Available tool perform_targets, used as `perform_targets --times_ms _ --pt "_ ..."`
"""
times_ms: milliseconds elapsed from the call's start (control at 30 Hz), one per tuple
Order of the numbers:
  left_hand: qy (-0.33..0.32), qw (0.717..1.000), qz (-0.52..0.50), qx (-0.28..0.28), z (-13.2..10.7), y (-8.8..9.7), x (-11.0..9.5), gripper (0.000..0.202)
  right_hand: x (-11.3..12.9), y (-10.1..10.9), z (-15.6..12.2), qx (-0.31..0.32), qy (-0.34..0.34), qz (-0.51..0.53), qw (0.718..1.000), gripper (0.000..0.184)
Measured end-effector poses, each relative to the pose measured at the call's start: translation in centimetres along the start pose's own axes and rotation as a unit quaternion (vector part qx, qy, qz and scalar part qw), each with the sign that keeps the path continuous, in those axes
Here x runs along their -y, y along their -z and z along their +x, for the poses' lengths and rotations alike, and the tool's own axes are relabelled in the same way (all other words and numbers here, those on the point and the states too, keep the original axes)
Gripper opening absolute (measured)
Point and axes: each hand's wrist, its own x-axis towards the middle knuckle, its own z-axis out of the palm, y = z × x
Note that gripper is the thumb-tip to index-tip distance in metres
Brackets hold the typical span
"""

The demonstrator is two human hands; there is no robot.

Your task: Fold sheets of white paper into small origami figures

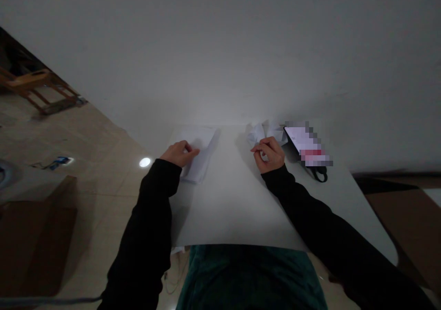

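Your left hand lay curled on white paper. Your right hand pinched its fingers together near crumpled paper; the phone screen was blurred, unreadable.

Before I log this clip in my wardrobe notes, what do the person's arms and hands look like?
The left sleeve and right sleeve are long and black, reaching the wrists, with no visible markings or cables. The left hand and right hand are bare, with no gloves. A dark teal garment shows below.
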Motion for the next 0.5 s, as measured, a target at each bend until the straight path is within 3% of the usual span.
perform_targets --times_ms 67,267,500 --pt "-0.005 0.999 -0.038 0.006 0.1 0.5 0.7 0.032 -0.1 0.0 -0.1 -0.001 -0.001 0.005 1.000 0.020" --pt "0.001 0.975 -0.201 0.094 0.0 1.1 2.0 0.042 -0.1 0.1 -0.1 0.009 -0.006 0.018 1.000 0.020" --pt "-0.039 0.976 -0.201 0.075 0.7 0.6 3.1 0.051 -0.1 0.1 0.0 0.006 -0.007 0.023 1.000 0.020"
